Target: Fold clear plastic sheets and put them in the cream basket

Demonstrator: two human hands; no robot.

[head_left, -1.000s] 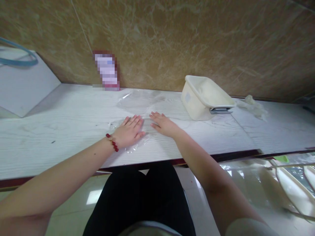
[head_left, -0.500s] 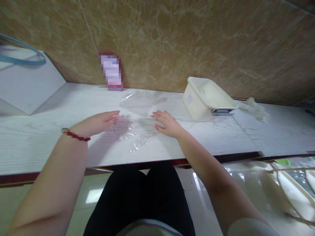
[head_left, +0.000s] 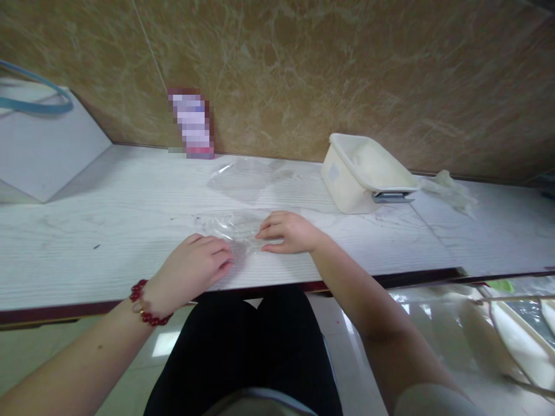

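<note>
A thin clear plastic bag [head_left: 232, 224] lies crumpled on the white wood-grain table, between and just beyond my hands. My left hand [head_left: 200, 261], with a red bead bracelet at the wrist, rests palm down at the bag's near left side, its fingers loosely bent and slightly apart. At the bag's right end is my right hand [head_left: 289, 232]; its fingertips touch the plastic, and a gap shows between thumb and fingers. Another flat clear plastic piece [head_left: 243, 176] lies farther back, towards the wall.
A cream plastic bin [head_left: 347, 185] with a grey clip stands at the back right, beside a crumpled translucent plastic piece [head_left: 451, 193]. A white box [head_left: 47, 144] with a blue strap occupies the left. A blurred pink-and-white card [head_left: 193, 124] leans on the marble wall.
My left hand has come nearer to me and turned palm down. My right hand has shifted slightly nearer. The near plastic bag has changed shape and bunched up between them.
</note>
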